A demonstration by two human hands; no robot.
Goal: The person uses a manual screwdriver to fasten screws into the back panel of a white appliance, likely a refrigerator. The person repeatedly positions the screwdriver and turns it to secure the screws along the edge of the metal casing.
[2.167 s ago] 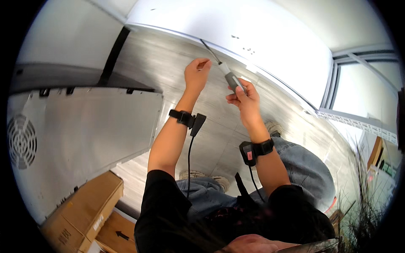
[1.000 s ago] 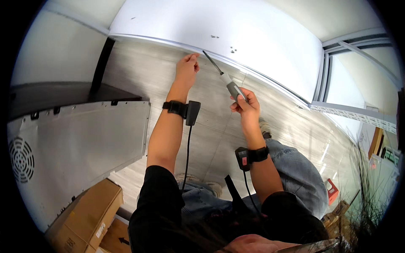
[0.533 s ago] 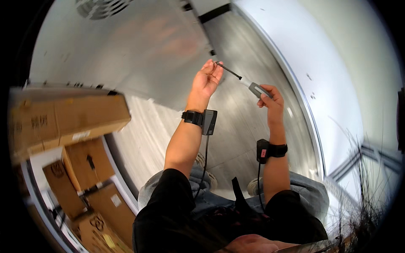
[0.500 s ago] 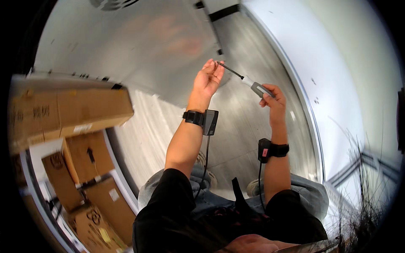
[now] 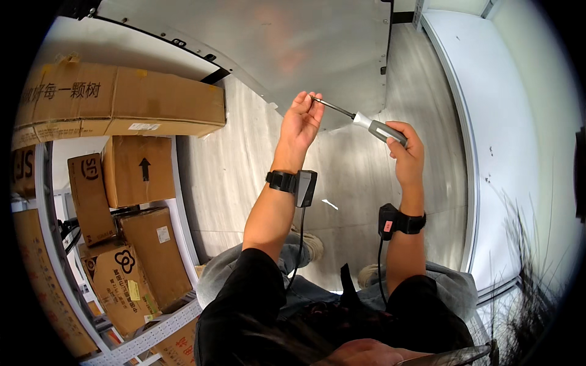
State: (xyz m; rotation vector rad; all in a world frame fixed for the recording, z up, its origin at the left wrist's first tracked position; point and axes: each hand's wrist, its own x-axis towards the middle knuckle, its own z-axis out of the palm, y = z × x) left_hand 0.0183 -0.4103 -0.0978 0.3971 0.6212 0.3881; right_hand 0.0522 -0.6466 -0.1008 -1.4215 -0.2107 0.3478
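A right hand wraps around a gray-and-white screwdriver near the metal panel's lower-right corner, its tip at the left hand's half-curled fingers (whether they pinch anything, one cannot tell); the step appears to be tending the tip, the next calling for steadiness

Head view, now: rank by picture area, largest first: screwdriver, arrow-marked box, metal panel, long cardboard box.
1. Metal panel, cut off by the top edge
2. Long cardboard box
3. Arrow-marked box
4. Screwdriver
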